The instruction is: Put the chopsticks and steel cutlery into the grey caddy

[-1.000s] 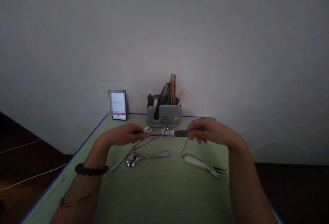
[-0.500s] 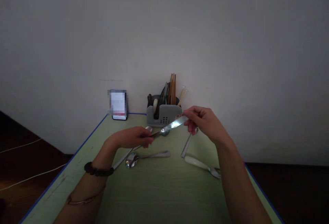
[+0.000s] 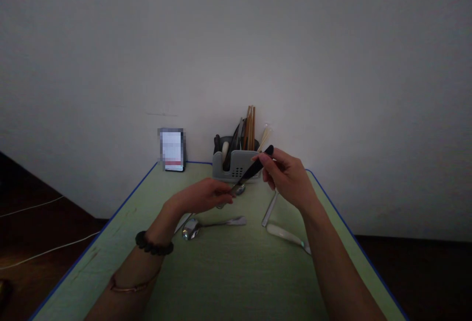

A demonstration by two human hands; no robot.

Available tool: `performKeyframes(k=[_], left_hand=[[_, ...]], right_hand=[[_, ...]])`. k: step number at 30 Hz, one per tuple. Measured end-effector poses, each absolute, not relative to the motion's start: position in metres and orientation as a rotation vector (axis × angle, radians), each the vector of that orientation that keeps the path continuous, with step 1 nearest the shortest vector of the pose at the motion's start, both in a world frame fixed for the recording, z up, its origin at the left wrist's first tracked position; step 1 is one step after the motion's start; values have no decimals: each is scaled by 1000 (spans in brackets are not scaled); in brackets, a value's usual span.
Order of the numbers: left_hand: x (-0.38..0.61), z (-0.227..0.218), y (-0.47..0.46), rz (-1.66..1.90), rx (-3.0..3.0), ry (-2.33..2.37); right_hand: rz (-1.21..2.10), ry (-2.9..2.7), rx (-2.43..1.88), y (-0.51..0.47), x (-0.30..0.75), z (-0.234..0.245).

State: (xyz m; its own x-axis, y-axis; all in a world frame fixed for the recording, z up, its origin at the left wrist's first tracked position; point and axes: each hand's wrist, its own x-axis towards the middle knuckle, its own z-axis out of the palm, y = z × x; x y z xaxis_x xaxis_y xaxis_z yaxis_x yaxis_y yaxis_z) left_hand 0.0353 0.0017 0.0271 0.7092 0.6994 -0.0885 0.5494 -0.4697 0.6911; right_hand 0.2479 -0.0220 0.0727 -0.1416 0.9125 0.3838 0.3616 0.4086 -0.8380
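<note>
In the head view, my right hand [image 3: 285, 171] is closed around the black handle [image 3: 253, 168] of a table knife, slanting up to the right in front of the holder. My left hand [image 3: 206, 195] pinches the knife's metal end, and its fingers hide most of the blade. Below my hands lies a metal spoon [image 3: 191, 229], handle pointing right. Another spoon's bowl [image 3: 239, 189] shows just under the knife. A white-handled fork [image 3: 283, 234] lies partly behind my right forearm. Near it rests a metal utensil handle [image 3: 270, 209], its far end hidden by my right hand.
A grey cutlery holder [image 3: 245, 163] with chopsticks [image 3: 250, 129] and other utensils stands at the wall. A phone [image 3: 172, 149] is propped up at back left. Blue edging [image 3: 127, 198] borders the green table [image 3: 236, 277]. Pale cables [image 3: 51, 249] run on the left.
Earlier my right hand held the shiny blade end; now it holds the black handle, with my left hand on the metal end. My left hand has moved slightly right.
</note>
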Motion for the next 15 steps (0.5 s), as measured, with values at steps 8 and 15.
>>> performKeyframes(k=[8,15], left_hand=[[56,30,-7,560,2194,880],[54,30,-8,664,2162,902]], right_hand=[[404,-1924,-1047,-20,237,63],[394,-1961,-1008,-21,230,62]])
